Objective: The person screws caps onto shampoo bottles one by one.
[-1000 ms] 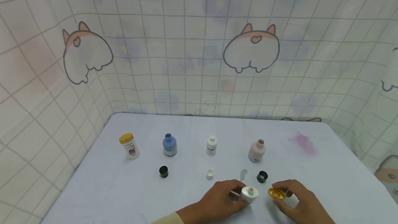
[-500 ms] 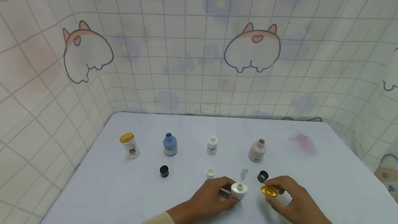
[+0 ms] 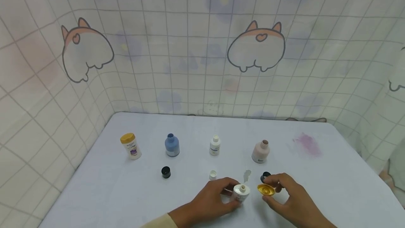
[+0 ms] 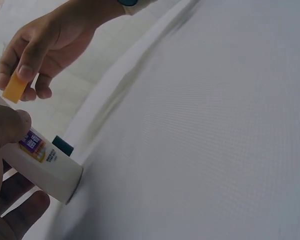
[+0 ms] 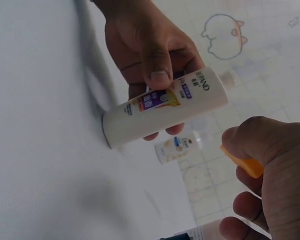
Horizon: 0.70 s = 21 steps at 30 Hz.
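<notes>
My left hand [image 3: 218, 198] grips a white shampoo-type bottle [image 3: 240, 193] round its body, thumb across the printed label. In the right wrist view the bottle [image 5: 160, 111] leans, its base edge at the white table and its neck uncapped. My right hand [image 3: 291, 198] pinches a yellow cap [image 3: 266, 189] between thumb and fingers, a short way right of the bottle neck. The cap's hollow underside faces the head camera. In the left wrist view the cap [image 4: 15, 87] appears edge-on, near the bottle's upper end, which is partly cut off by the frame.
Behind the hands stand a yellow-lidded bottle [image 3: 131, 146], an uncapped blue bottle [image 3: 172, 146], a small white bottle [image 3: 214, 146] and a pink bottle [image 3: 261, 152]. A black cap [image 3: 166, 172], a white cap [image 3: 213, 175] and another black cap [image 3: 265, 176] lie in front of them.
My left hand and the white bottle have shifted left. My right hand has moved left and slightly away from me with the yellow cap, now partly covering a black cap.
</notes>
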Motion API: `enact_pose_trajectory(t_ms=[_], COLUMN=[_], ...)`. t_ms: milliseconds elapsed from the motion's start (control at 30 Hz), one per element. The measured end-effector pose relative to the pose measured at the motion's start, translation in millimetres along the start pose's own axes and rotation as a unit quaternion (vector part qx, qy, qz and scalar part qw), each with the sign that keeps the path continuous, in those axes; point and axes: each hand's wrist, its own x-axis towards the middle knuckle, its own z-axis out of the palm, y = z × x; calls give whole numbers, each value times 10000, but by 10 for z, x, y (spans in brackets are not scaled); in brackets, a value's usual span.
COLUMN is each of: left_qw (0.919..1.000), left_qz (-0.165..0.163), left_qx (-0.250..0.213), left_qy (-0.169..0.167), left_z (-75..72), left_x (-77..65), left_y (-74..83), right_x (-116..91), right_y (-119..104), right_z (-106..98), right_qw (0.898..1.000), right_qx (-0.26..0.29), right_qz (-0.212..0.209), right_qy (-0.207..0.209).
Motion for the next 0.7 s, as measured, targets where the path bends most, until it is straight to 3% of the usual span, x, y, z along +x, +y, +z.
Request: enact_pose_trajectory(t_ms=[367,700], left_qw=[9999,10000], left_qz=[55,10], left_qx=[-47,-43], left_qy=[147,35], left_z=[24,30], left_x=[24,47], left_y=[-1,-34], right_x=[69,102], right_y=[-27,-102], right_z=[3,-11], right_qw=[9979,9969], right_qx=[291,431], right_qz=[-578,-629], right_qy=[-90,-209])
